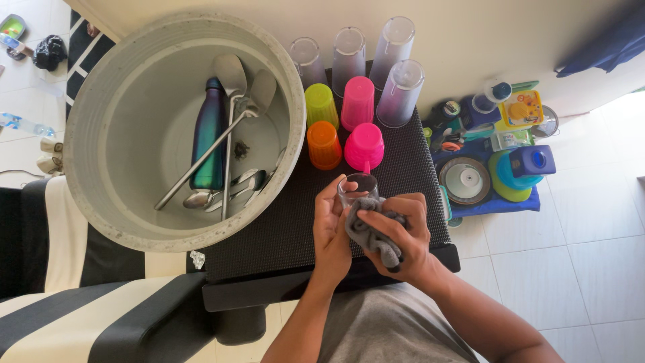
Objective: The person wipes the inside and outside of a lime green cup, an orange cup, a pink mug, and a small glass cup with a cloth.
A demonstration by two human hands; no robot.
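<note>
Glass: a small clear drinking glass point(357, 187) is held over the near edge of the black textured mat point(282, 228), just in front of the pink upturned plastic cup point(363, 146).
Left hand: the left hand point(330, 228) is curled around the side of the glass, fingers closed on its wall.
Right hand: the right hand point(403, 235) is closed on a grey crumpled cloth point(371, 232), which is pressed against the glass just below its rim.
Slip risk: the glass is gripped by bare fingers only, and if its wall is wet it could be pushed out of the left hand by the rubbing cloth.
Fall risk: if dropped toward the person, the glass would likely miss the mat and land on the white tiled floor point(578, 269) to the right of the mat, where it could break.
Knock risk: the orange upturned plastic cup point(324, 144) and the pink one stand just behind the glass on the mat; either could be tipped by a wide elbow or wrist sweep.
Crack risk: too hard a squeeze through the cloth could strain the thin rim.
Basin: the large grey round basin point(101, 195), left of the mat, holds a dark iridescent metal bottle point(208, 134) and steel utensils, well apart from both hands.
</note>
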